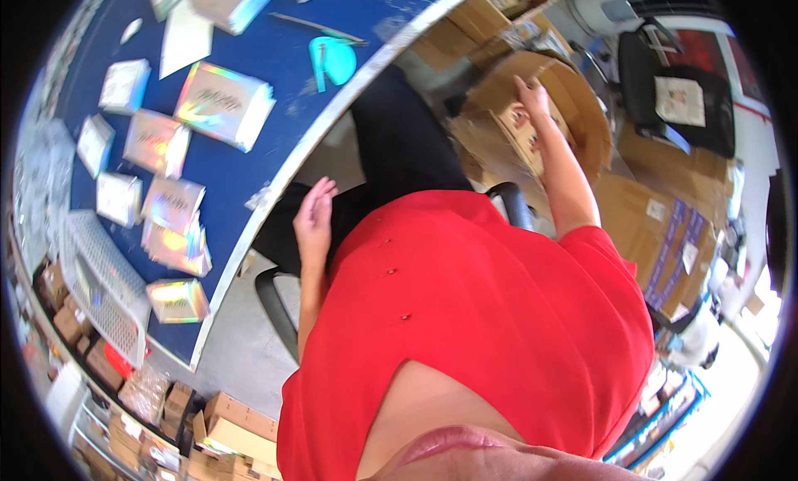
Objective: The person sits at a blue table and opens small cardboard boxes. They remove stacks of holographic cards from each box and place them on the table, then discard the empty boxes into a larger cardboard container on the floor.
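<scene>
My left hand (315, 218) hangs over my lap, beside the white edge of a blue-topped table (293, 101). It holds nothing, and its fingers are loosely extended. My right hand (533, 101) reaches out to the right, over an open cardboard carton (576, 101). Beneath that forearm is a tan cardboard piece with dark red print (519, 123); whether my fingers grip anything there is unclear. On the table lie several stacks of shiny holographic packets, among them a large stack (221, 104) and a small one (177, 300) near the front edge.
A turquoise round object (340, 60) and a thin rod-like tool (318, 27) lie on the table. A white perforated plastic basket (103, 281) is at its left end. Cardboard boxes (661, 232) stand to the right, near a black chair (692, 101). My chair's armrest (514, 207) is beside me.
</scene>
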Demonstrator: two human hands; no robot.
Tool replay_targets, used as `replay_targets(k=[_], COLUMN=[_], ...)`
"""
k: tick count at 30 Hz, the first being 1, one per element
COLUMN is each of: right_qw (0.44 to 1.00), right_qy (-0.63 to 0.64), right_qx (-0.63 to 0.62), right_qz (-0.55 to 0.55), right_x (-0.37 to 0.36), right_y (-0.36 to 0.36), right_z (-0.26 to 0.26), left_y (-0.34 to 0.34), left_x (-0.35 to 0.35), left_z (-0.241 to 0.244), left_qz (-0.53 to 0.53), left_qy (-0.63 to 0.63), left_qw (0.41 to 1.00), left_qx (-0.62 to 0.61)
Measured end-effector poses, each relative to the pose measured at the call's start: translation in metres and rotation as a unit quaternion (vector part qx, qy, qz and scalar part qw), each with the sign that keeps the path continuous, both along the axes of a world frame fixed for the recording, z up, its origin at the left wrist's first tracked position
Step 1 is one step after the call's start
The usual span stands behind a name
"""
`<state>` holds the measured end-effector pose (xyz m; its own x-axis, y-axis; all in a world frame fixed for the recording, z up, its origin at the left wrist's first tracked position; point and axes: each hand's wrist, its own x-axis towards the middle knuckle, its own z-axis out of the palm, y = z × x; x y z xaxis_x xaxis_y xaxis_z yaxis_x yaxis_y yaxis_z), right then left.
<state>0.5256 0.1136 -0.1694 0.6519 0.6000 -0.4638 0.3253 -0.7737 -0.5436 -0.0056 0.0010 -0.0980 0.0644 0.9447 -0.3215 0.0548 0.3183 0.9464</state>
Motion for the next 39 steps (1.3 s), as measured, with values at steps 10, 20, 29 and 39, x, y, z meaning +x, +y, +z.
replay_targets(k=[10,20,29,39], right_qw=[0.858,0.745,0.752,0.744], right_qy=[-0.264,0.101,0.051,0.272], right_qx=[0.374,0.428,0.343,0.369], right_qz=[0.231,0.502,0.561,0.487], right_x=[-0.023,-0.284,-0.417,-0.386], right_y=[0.045,0.101,0.120,0.120], right_z=[0.057,0.212,0.193,0.178], left_y=[-0.010,0.044,0.186,0.187], left_x=[0.032,-0.002,-0.065,-0.042], left_z=[0.014,0.130,0.141,0.122], left_qz=[0.163,0.251,0.313,0.260], left_qy=[-0.107,-0.088,-0.182,-0.089], left_qw=[0.974,0.941,0.915,0.960], left_qx=[0.114,0.207,-0.179,-0.057])
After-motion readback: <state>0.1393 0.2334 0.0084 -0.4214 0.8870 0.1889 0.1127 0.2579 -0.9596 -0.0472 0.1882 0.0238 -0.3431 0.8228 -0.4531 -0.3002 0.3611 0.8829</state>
